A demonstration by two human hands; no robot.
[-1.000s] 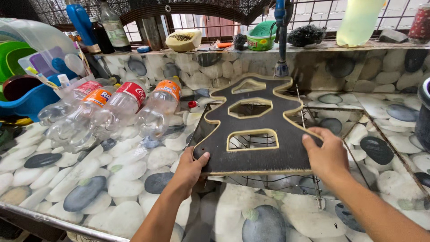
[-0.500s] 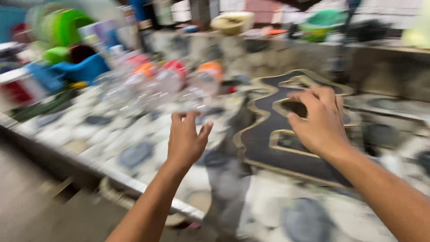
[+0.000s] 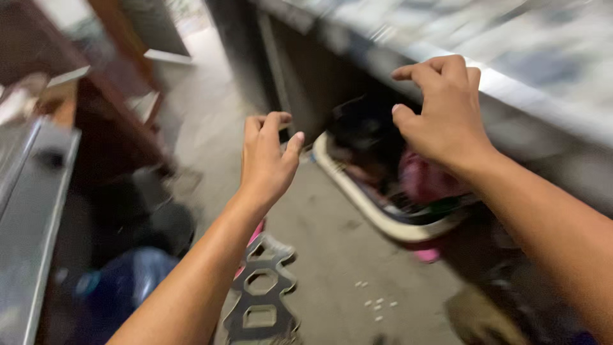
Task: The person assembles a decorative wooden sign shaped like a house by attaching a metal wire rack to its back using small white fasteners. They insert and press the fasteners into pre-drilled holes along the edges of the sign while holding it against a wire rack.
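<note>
Both bare arms reach forward into view, blurred by motion. Left forearm enters at 7 o'clock and runs up toward centre; the left hand [image 3: 268, 156] sits just left of centre, back of the hand toward the camera, wrist straight. Its fingers [image 3: 267, 120] are curled loosely at the top, thumb sticking out toward 2 o'clock; nothing in the grasp.

Right forearm enters at 4 o'clock, rising toward 11 o'clock. The right hand [image 3: 444, 115] is higher than the left, at about 1 o'clock, palm downward, fingers bent in a claw, thumb pointing to 9 o'clock. It holds nothing. The two hands are apart, not touching.
</note>
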